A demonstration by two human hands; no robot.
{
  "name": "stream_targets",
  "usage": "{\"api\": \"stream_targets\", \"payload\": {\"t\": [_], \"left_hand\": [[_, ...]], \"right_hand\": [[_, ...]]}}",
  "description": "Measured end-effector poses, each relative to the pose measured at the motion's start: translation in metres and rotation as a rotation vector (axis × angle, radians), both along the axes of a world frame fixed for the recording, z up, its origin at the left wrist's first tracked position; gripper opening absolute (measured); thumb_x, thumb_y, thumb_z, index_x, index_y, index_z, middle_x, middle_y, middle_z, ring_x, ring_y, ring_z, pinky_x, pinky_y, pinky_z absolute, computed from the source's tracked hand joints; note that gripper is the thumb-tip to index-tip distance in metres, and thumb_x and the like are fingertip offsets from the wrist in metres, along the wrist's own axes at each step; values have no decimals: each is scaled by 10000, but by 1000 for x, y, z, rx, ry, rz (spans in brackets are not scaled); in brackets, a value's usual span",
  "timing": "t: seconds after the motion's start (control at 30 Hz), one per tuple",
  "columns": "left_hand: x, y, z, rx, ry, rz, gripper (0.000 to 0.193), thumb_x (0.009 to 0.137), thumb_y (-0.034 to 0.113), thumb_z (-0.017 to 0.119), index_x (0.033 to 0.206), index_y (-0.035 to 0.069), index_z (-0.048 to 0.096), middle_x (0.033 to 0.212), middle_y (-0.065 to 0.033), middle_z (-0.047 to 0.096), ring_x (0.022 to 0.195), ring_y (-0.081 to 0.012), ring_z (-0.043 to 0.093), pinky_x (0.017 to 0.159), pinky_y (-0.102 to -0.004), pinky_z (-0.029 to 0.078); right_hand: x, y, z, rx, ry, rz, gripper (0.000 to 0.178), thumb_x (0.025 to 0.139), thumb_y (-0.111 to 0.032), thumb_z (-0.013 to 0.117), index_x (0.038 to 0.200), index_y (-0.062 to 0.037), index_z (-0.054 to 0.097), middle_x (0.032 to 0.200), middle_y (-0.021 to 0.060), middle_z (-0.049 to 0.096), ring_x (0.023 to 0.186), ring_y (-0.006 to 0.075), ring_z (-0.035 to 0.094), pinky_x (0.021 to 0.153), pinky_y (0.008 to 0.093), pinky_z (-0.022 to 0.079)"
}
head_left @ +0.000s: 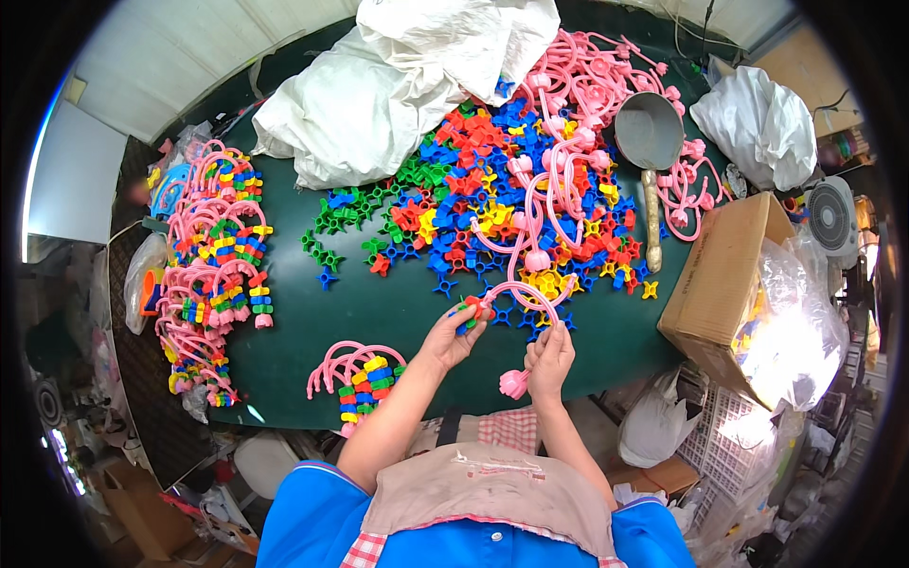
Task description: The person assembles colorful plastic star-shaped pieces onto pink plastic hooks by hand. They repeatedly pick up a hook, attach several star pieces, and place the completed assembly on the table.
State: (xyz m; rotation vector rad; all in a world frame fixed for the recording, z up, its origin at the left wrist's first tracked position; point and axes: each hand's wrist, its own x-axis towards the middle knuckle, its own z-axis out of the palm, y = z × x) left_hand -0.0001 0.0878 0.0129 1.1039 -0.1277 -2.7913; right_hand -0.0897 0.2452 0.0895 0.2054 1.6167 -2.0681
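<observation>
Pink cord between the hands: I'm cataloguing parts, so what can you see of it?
The pink cord looks like smooth, bendable plastic. It forms an arch over the near edge of the coloured pile. The left hand pinches small coloured pieces at one end; the right hand grips the other side. A pink flower-shaped knob shows beside the right hand, probably its tip, but the join is hidden.
</observation>
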Motion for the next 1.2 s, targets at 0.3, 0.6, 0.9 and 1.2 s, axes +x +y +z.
{"api": "stream_targets", "payload": {"t": [0.3, 0.6, 0.9, 1.2], "left_hand": [[-38, 52, 24, 153, 0, 83, 351, 954, 47, 644, 1291, 38, 545, 1267, -175, 614, 1120, -276, 659, 966, -395, 577], [-92, 116, 10, -1603, 130, -1064, 509, 957, 258, 591, 1438, 137, 473, 1443, -202, 426, 1372, -379, 388, 1115, -440, 354], [-86, 138, -41, -2302, 134, -1123, 174, 758, 88, 667, 926, 84, 710, 1000, -143, 586, 945, -338, 620, 738, -443, 560], [-63, 110, 3, -464, -132, -294, 210, 915, 100, 728, 1077, -8, 648, 1039, -123, 712, 956, -228, 725, 835, -343, 603]], "right_hand": [[-7, 46, -14, -81, -245, -136, 424, 1091, -424, 379, 772, -145, 377, 570, -56, 267, 415, 39, 217, 370, 222, 161], [29, 154, -42, -18, -706, -124, 444, 1030, -551, 462, 788, -179, 435, 547, -70, 260, 393, 54, 209, 360, 235, 156], [6, 188, -53, -121, -474, -482, 426, 1049, -500, 451, 782, -169, 437, 545, -66, 239, 421, 58, 184, 386, 244, 145], [-7, 126, -34, -283, -444, -383, 451, 1066, -493, 411, 757, -165, 418, 552, -57, 239, 425, 61, 173, 386, 241, 143]]}}
